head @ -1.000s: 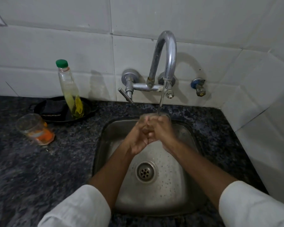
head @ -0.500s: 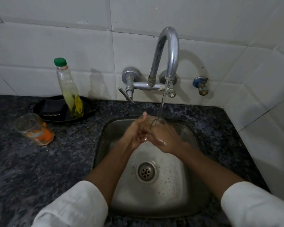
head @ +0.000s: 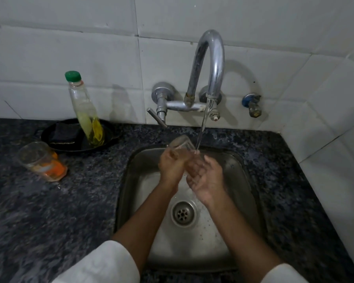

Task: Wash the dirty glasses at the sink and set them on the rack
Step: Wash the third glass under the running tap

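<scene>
A: Since the last frame the right hand [head: 205, 178] slid back off the glass [head: 181, 144]; the glass base now pokes up above the left hand [head: 171, 166], tilted toward the wall.

B: Grip?

A: Left hand curled round the glass, holding it over the sink [head: 241, 180]. Right hand has let go, fingers relaxed and spread under the water stream [head: 202, 127], just beside the glass.

B: Tap [head: 209, 64] on?

A: Yes, the stream lands right where glass and right fingers meet.

B: Counter?

A: A second glass [head: 41, 161], orange residue inside, sits on the dark counter [head: 49, 211] left of the sink. Behind it a black dish [head: 70, 137] with a green-capped bottle [head: 86, 111] standing in it.

B: Rack?

A: Can't tell.
</scene>
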Motion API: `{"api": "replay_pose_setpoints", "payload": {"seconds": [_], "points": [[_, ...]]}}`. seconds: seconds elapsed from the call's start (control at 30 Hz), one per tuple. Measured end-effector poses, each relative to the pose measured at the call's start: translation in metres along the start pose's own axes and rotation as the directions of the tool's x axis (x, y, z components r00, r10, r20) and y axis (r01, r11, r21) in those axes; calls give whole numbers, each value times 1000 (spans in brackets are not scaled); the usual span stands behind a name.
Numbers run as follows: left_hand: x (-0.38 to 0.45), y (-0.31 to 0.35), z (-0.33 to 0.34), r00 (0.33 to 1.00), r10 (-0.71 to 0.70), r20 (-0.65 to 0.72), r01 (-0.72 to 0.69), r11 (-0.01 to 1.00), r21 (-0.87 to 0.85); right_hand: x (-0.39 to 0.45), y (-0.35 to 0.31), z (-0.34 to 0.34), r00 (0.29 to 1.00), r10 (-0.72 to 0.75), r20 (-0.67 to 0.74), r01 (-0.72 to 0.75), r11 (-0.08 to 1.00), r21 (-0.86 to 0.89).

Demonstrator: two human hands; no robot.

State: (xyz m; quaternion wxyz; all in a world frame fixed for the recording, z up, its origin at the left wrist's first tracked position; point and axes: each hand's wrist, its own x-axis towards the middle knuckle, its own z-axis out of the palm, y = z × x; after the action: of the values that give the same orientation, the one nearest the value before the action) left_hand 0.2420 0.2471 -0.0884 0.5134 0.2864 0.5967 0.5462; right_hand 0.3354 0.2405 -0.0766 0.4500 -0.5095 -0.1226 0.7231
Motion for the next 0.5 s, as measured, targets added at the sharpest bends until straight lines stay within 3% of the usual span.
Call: {"api": "replay_pose_setpoints", "payload": {"seconds": [0.07,0.13,0.2,0.27,0.33,0.4,0.47,0.5], "points": [[-3,1,0,968,246,58,-253,937,242,-1,5,1,997,63,-49,-52,981,188],[-7,4,0,903,400,157,-429,824,369,1,7,4,994,82,-77,-61,968,245],[-9,7,0,835,500,231,-550,731,404,0,5,7,994,89,-57,-72,966,247],[-10,11,-4,812,537,231,-583,718,381,1,0,8,998,47,-44,-38,981,188],[-7,13,-11,843,502,193,-537,767,351,5,-6,7,998,2,-67,4,996,88],[-8,15,-20,911,364,194,-407,871,275,5,-18,8,991,-88,-104,82,995,-53],[-9,16,-31,948,97,305,-118,992,51,4,-36,9,951,-306,-44,270,890,-367],[-10,16,-38,904,-44,426,93,991,-95,1,-45,11,910,-411,57,378,764,-523]]}}
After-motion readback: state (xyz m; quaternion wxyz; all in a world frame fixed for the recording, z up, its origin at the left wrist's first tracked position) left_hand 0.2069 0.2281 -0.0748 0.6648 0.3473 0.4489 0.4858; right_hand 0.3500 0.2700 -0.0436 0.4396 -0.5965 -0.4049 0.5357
